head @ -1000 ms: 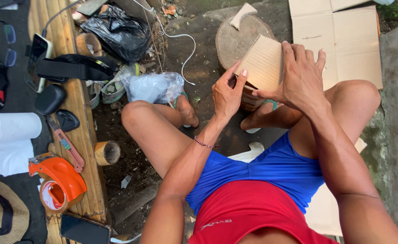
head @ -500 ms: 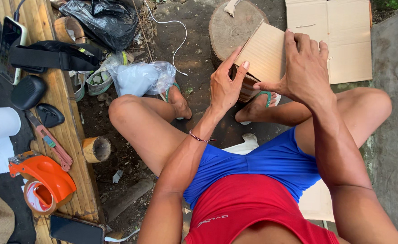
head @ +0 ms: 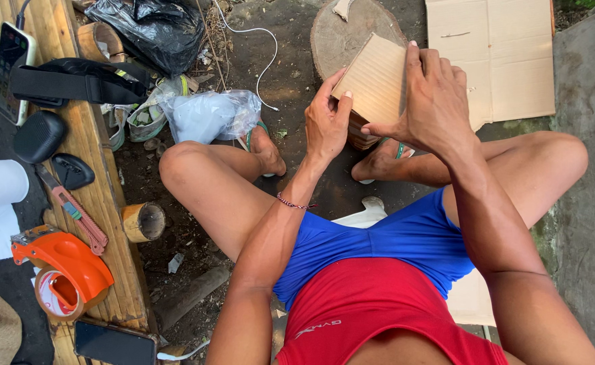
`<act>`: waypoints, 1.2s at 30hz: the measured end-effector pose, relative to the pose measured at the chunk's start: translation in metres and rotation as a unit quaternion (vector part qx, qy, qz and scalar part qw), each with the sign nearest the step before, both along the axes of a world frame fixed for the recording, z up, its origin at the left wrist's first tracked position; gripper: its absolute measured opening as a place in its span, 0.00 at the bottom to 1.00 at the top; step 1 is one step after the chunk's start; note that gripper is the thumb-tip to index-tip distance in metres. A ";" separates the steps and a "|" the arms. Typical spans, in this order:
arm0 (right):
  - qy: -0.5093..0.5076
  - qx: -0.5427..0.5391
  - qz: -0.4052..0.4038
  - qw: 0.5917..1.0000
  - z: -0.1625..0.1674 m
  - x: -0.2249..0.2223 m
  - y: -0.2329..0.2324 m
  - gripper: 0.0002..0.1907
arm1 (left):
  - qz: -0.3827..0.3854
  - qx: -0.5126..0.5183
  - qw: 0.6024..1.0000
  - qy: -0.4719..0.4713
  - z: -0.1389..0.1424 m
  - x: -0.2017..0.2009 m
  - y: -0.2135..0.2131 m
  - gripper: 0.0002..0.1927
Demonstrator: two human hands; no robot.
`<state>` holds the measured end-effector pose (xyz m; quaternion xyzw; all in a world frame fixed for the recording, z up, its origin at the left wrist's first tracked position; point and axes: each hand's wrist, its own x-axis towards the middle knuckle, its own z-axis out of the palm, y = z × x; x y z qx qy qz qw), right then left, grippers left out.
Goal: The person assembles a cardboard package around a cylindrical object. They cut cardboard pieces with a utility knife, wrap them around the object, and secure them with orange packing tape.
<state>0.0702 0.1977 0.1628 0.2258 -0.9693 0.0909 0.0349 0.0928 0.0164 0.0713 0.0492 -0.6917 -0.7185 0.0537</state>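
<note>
Gripping a tan cardboard piece (head: 373,80) between both hands, the work is being continued above the knees. The right hand (head: 432,101) is being laid flat over its far edge, while the left hand (head: 326,122) is now pinching the near corner, shifted lower than before. A wooden stump (head: 341,34) is lying just beyond the hands.

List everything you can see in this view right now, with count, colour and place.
cardboard piece: 1, tan, held in both hands
wood round: 1, brown, top centre
flat cardboard sheet: 1, tan, top right
black bag: 1, top left
clear plastic bag: 1, by knee
tape dispenser: 1, orange, bench
utility knife: 1, red, bench
phones: 2, bench ends
left hand: on cardboard's lower edge
right hand: over its right edge
</note>
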 end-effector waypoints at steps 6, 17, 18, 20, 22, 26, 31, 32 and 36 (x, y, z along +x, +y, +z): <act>0.008 -0.004 0.000 1.000 -0.006 -0.007 -0.010 0.69 | 0.004 -0.028 0.998 -0.047 -0.006 -0.004 -0.008 0.23; -0.006 0.025 -0.026 0.999 -0.016 -0.017 -0.014 0.65 | 0.002 0.003 1.000 -0.020 -0.013 -0.006 -0.009 0.23; -0.006 0.026 -0.025 0.999 -0.018 -0.017 -0.014 0.65 | -0.001 0.018 1.000 -0.005 -0.014 -0.007 -0.010 0.23; -0.010 0.026 -0.023 0.999 -0.021 -0.017 -0.011 0.66 | -0.007 0.031 0.999 -0.027 -0.014 -0.009 -0.010 0.24; -0.035 0.008 -0.027 0.999 -0.022 -0.019 -0.004 0.68 | -0.009 0.067 0.998 -0.014 -0.014 -0.011 -0.011 0.24; -0.146 -0.199 -0.024 0.969 -0.005 -0.032 0.032 0.66 | -0.013 0.058 0.998 0.022 -0.013 -0.013 -0.014 0.28; -0.366 -0.569 0.056 0.734 0.033 -0.043 0.075 0.62 | -0.006 0.070 0.997 0.011 -0.016 -0.022 -0.017 0.31; -0.388 -0.617 0.077 0.681 0.039 -0.041 0.078 0.61 | -0.001 0.075 0.997 0.007 -0.017 -0.025 -0.017 0.31; -0.419 -0.672 0.109 0.601 0.054 -0.041 0.071 0.61 | 0.046 0.066 0.996 -0.033 -0.022 -0.037 -0.018 0.30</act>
